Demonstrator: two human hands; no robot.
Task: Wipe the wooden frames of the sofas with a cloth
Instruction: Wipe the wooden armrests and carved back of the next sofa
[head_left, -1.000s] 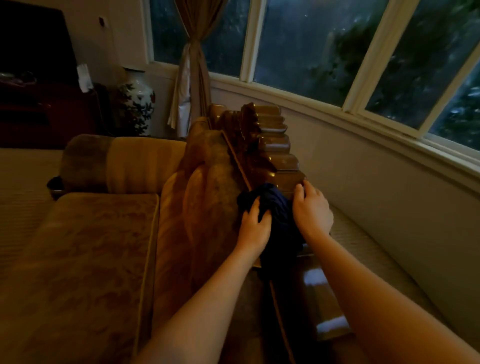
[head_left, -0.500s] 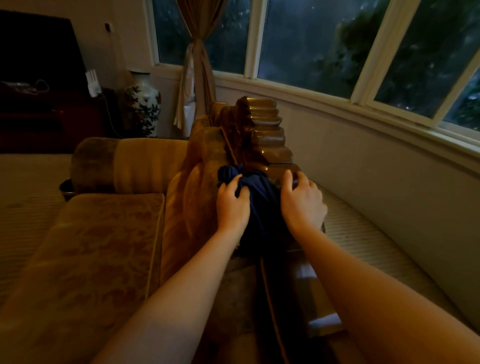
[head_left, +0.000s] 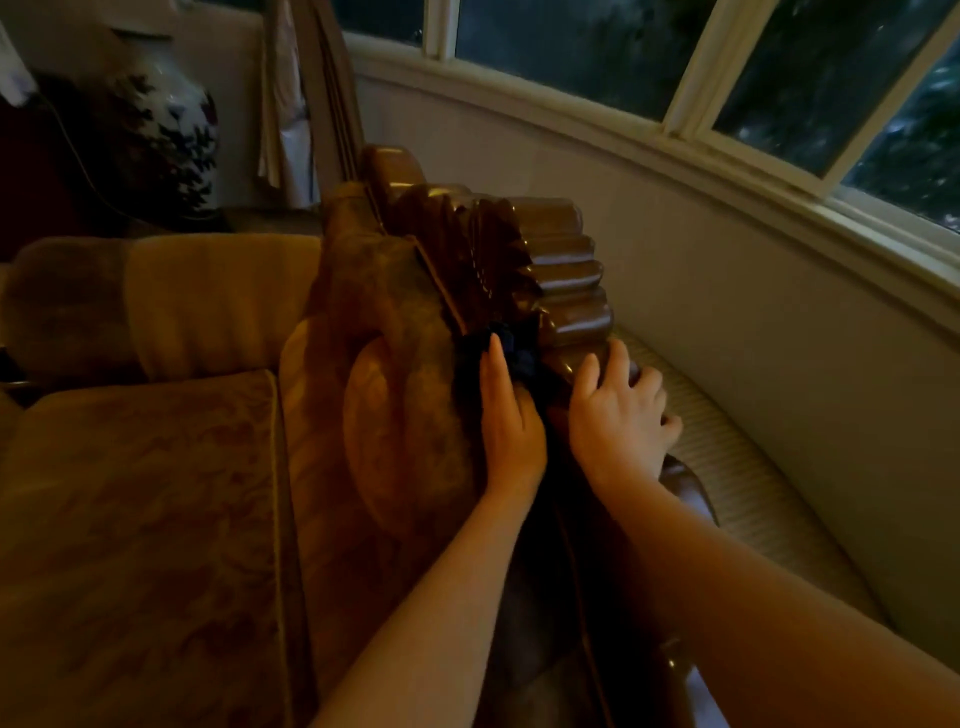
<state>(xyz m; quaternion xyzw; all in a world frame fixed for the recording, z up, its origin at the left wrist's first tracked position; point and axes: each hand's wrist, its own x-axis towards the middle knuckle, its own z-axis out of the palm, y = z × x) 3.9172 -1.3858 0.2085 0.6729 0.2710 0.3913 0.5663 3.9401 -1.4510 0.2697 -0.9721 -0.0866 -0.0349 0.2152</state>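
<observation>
Wooden frame (head_left: 563, 270) runs along the top of the sofa back (head_left: 395, 322), long axis heading away from the person toward the far end near the window (head_left: 571, 47); carved, ribbed crest sits directly ahead of both hands. Dark blue cloth (head_left: 511, 353) is bunched on the frame at the near foot of the ribbed section, at the seam between wood and upholstery. Left hand (head_left: 511, 421) lies over the cloth with fingers fairly straight, pressing it against the inner, cushion-side face of the frame; whether the thumb hooks any fabric cannot be told in this light. Right hand (head_left: 618, 410) rests on the outer, window-side edge of the rail, fingers curled over the wood, no cloth visibly in it. Judgement: the step in hand is wiping the carved crest; the unwiped ribs lie just beyond the fingertips, along the frame's axis, so the next stroke would go forward and upward. Left hand is nearer the cloth and does the wiping; right looks like a brace. Grooves between ribs will likely need the cloth pushed in. Seat cushion (head_left: 145, 493) lies to the left; a patterned vase (head_left: 171, 119) stands past the sofa's far-left corner.
</observation>
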